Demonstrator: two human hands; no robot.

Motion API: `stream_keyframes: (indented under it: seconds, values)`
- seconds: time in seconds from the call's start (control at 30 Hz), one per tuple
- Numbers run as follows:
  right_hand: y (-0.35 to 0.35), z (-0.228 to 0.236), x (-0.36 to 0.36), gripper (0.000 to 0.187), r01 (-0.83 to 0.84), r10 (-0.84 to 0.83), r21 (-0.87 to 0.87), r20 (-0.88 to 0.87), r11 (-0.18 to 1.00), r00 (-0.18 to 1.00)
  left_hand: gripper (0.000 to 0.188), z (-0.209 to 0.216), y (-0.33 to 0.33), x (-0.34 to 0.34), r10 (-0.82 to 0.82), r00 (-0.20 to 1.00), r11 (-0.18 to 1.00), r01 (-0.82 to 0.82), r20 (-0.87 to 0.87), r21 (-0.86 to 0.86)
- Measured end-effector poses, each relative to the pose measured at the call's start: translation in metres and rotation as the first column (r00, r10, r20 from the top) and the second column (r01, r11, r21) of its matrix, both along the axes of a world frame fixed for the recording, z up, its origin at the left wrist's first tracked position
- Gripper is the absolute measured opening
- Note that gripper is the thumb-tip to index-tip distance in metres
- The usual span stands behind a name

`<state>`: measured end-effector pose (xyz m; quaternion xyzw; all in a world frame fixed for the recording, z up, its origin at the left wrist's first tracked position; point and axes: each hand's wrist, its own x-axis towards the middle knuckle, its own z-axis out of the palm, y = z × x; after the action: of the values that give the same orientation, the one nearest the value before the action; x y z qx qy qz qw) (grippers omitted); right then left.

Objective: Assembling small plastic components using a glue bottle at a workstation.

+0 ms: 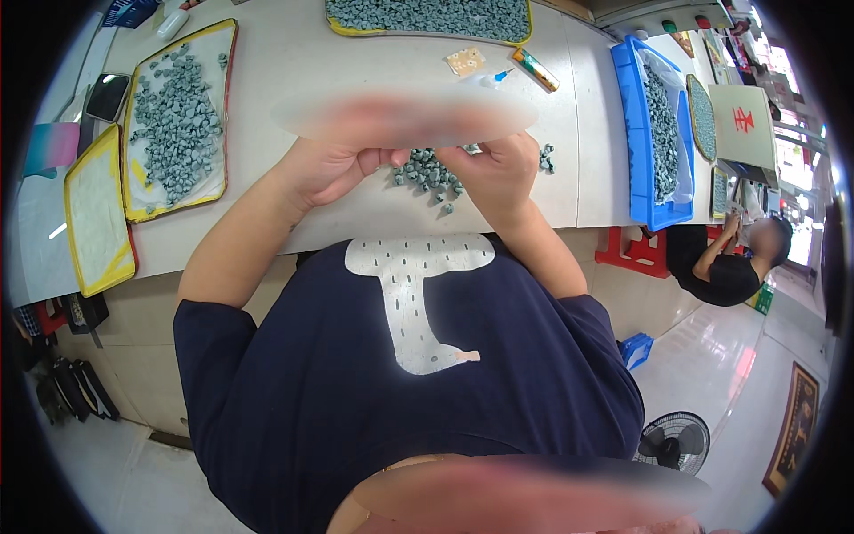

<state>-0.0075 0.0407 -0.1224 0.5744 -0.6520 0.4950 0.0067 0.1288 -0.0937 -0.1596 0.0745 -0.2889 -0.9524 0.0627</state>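
Observation:
Both my hands are raised over the near edge of the white table, and a blurred patch covers their upper parts. The fingers of my left hand are curled inward. My right hand has its thumb and fingers drawn together in a pinch. Whatever they hold is hidden by the blur. Just beneath and between them lies a loose pile of small, knobbly grey-green pieces. A few more pieces lie to the right of my right hand. Beyond the hands are a small bottle with a blue tip and a green-and-orange tube.
Yellow-edged trays of such pieces stand at left and far centre. Another yellow-edged tray and a phone lie farther left. At right are a blue bin, a red stool and a seated person.

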Motion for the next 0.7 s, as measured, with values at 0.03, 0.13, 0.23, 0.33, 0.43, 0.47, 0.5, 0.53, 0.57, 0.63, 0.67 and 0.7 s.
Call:
stream_keyframes:
  seconds: [0.03, 0.13, 0.23, 0.33, 0.43, 0.47, 0.5, 0.53, 0.57, 0.63, 0.67, 0.7]
  values:
    - [0.0, 0.0, 0.001, 0.019, 0.0, 0.0, 0.001, 0.0, 1.0, 1.0, 0.013, 0.0, 0.0, 0.0, 0.011, 1.0, 1.0, -0.011, 0.012, 0.0]
    - [-0.004, -0.002, 0.002, 0.02, 0.004, -0.012, -0.076, -0.105, 0.997, 0.994, 0.013, -0.001, 0.0, 0.0, 0.026, 0.999, 1.0, -0.026, 0.019, -0.004]
    - [-0.006, -0.004, 0.003, 0.02, -0.005, -0.012, -0.095, -0.18, 0.996, 0.984, 0.013, -0.001, 0.0, 0.001, 0.041, 0.999, 0.999, -0.041, 0.026, -0.012]
    - [-0.007, -0.005, 0.003, 0.02, -0.017, -0.007, -0.101, -0.236, 0.995, 0.972, 0.013, -0.001, 0.0, 0.001, 0.055, 0.998, 0.998, -0.054, 0.033, -0.024]
    - [-0.008, -0.007, 0.004, 0.02, -0.032, 0.004, -0.097, -0.275, 0.995, 0.961, 0.014, -0.002, 0.0, 0.002, 0.091, 0.994, 0.995, -0.089, 0.054, -0.033]
    - [-0.009, -0.007, 0.004, 0.02, -0.039, 0.01, -0.1, -0.276, 0.994, 0.961, 0.014, -0.002, 0.001, 0.002, 0.091, 0.994, 0.995, -0.089, 0.054, -0.033]
    - [-0.01, -0.008, 0.005, 0.02, -0.046, 0.015, -0.103, -0.278, 0.994, 0.961, 0.014, -0.002, 0.001, 0.002, 0.113, 0.992, 0.993, -0.11, 0.055, -0.051]
    - [-0.011, -0.009, 0.005, 0.021, -0.052, 0.021, -0.106, -0.279, 0.993, 0.96, 0.014, -0.001, 0.002, 0.002, 0.135, 0.989, 0.989, -0.131, 0.055, -0.07]
    - [-0.011, -0.009, 0.006, 0.021, -0.052, 0.021, -0.106, -0.279, 0.993, 0.96, 0.013, -0.001, 0.002, 0.003, 0.156, 0.986, 0.985, -0.151, 0.055, -0.088]
    - [-0.013, -0.01, 0.006, 0.02, -0.057, 0.02, -0.125, -0.279, 0.991, 0.96, 0.014, -0.002, 0.003, 0.003, 0.165, 0.985, 0.983, -0.16, 0.057, -0.094]
    - [-0.013, -0.01, 0.007, 0.02, -0.06, 0.02, -0.135, -0.28, 0.989, 0.96, 0.014, -0.002, 0.003, 0.004, 0.174, 0.983, 0.981, -0.168, 0.058, -0.1]
    - [-0.014, -0.011, 0.006, 0.02, -0.059, 0.02, -0.135, -0.28, 0.989, 0.96, 0.014, -0.002, 0.003, 0.004, 0.182, 0.981, 0.979, -0.175, 0.06, -0.106]
